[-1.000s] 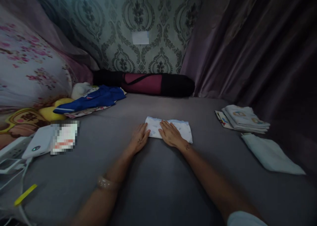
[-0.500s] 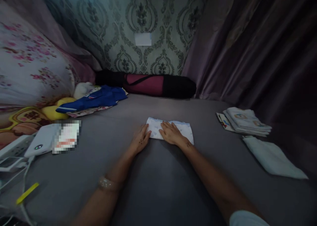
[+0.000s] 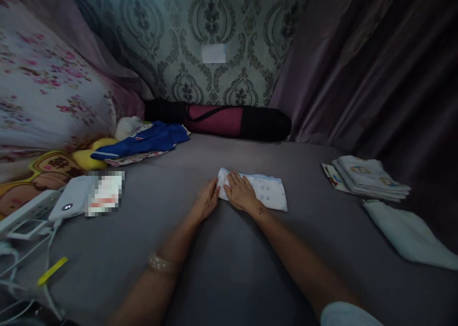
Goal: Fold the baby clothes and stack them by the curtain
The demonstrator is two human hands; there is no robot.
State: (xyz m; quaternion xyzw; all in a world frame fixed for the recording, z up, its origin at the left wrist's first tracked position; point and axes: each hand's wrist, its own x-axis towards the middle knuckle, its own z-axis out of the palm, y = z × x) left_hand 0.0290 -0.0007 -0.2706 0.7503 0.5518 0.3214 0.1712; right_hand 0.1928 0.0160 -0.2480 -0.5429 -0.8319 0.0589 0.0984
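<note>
A small folded white cloth [image 3: 271, 192] with pale grey prints and a light blue edge lies on the grey bed sheet in front of me. My right hand [image 3: 240, 191] rests flat on the left part of this cloth, its fingers stretched out and pointing away from me. Beside it, my left hand [image 3: 207, 201] is at the cloth's left edge, fingers extended and the thumb close to the fabric. Its fingertips are partly hidden against the edge. Neither hand grips anything.
To the right are a stack of folded printed cloths [image 3: 370, 176] and a pale folded cloth [image 3: 408, 230]. At left lie a blue garment [image 3: 146, 142], a white device [image 3: 73, 197], a power strip [image 3: 36, 211] and cables. A long black-and-maroon bag [image 3: 218, 120] lies along the wall.
My right hand has slid left across the cloth, closer to my left hand, uncovering more of the printed middle. The whole view has shifted slightly.
</note>
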